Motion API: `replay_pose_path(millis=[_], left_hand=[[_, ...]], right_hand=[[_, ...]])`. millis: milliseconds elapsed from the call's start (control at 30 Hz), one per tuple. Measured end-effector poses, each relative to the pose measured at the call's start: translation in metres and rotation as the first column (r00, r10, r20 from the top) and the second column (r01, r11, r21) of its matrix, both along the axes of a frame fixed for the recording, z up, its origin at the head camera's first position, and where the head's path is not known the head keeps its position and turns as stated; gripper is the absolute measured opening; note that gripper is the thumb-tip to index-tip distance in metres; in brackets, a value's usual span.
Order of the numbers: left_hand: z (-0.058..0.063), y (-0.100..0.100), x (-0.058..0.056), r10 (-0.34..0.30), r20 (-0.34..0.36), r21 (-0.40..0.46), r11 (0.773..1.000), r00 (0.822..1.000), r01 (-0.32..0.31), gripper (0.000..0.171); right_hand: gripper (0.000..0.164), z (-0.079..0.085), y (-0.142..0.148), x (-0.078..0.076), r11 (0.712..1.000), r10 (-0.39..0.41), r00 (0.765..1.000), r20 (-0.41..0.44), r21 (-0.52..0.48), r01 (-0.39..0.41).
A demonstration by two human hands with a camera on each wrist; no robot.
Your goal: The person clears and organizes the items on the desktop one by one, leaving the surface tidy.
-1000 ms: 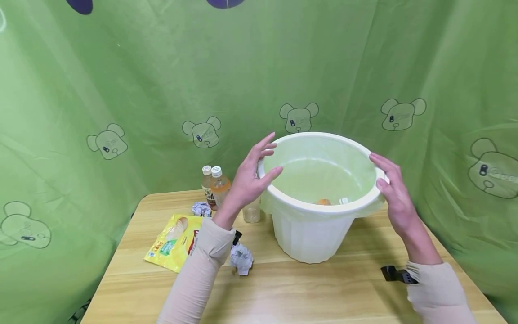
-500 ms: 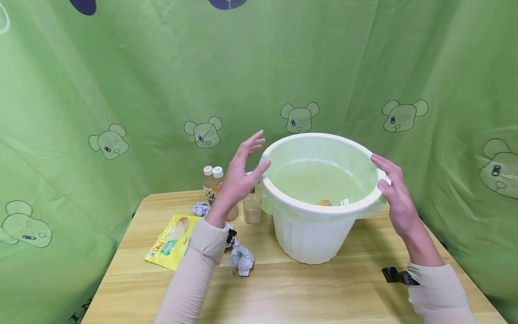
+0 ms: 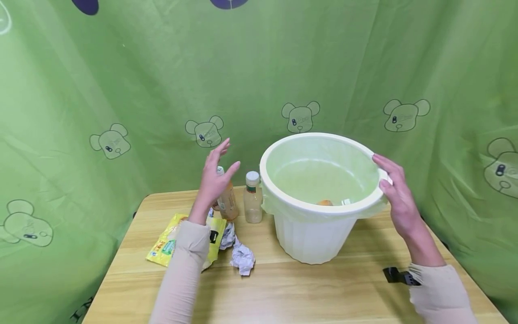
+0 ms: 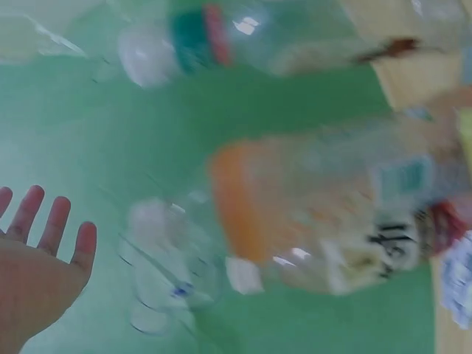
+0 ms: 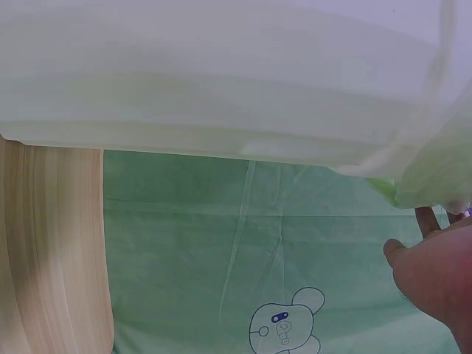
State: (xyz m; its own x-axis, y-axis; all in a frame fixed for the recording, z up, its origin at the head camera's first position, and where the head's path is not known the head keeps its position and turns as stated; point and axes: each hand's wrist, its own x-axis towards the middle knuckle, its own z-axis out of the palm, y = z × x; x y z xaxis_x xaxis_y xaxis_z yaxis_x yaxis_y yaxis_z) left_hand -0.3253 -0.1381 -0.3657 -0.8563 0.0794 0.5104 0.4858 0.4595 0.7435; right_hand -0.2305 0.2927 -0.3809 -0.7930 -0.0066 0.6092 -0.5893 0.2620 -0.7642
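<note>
A white bin (image 3: 313, 238) stands on the table, lined with a pale green plastic bag (image 3: 272, 204). My right hand (image 3: 398, 198) grips its right rim, thumb on the near side of the edge; the right wrist view shows this hand (image 5: 442, 276) against the bag. My left hand (image 3: 212, 182) is raised, fingers and thumb spread, holding nothing. It overlaps a plastic bottle with orange contents (image 3: 228, 204) in the head view. A clear bottle with a white cap (image 3: 253, 202) stands between that hand and the bin. In the left wrist view, the bottles are blurred beside the hand (image 4: 37, 280).
Crumpled paper (image 3: 243, 257) lies left of the bin. A yellow snack bag (image 3: 162, 245) lies partly hidden under the left sleeve. An orange item (image 3: 325, 203) and a white item (image 3: 346, 202) sit inside the bin. A green curtain (image 3: 243, 67) hangs behind the table (image 3: 283, 297).
My left hand has moved left, away from the bin's rim, to in front of the bottles. The clear bottle has come into fuller view. My right hand stays on the rim.
</note>
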Motion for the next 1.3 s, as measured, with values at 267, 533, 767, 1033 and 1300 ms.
replay_pose_path(millis=[267, 533, 767, 1033, 1300], left_hand=[[-0.03, -0.028, -0.008, 0.087, 0.051, -0.07, 0.994, 0.995, -0.083, 0.075], [-0.044, -0.036, -0.007, 0.097, 0.075, -0.141, 0.986, 0.992, -0.085, 0.077], [-0.052, -0.038, -0.006, 0.1, 0.095, -0.149, 0.985, 0.99, -0.086, 0.08], [-0.061, -0.038, -0.008, 0.082, 0.065, -0.16, 0.984, 0.994, -0.071, 0.081], [-0.068, -0.04, -0.008, 0.092, 0.105, -0.183, 0.981, 0.99, -0.072, 0.08]], right_hand=[[0.054, 0.001, 0.001, 0.0, 1.0, -0.001, 1.0, 0.013, 0.001, 0.0], [0.053, 0.0, 0.001, -0.001, 1.0, -0.003, 1.0, 0.013, -0.005, 0.003], [0.053, -0.001, 0.001, -0.002, 1.0, 0.009, 1.0, 0.004, -0.025, -0.009], [0.053, -0.004, 0.002, -0.002, 0.999, 0.006, 1.0, 0.005, -0.032, -0.005], [0.053, -0.003, 0.003, -0.003, 1.0, 0.001, 1.0, 0.019, -0.006, -0.001]])
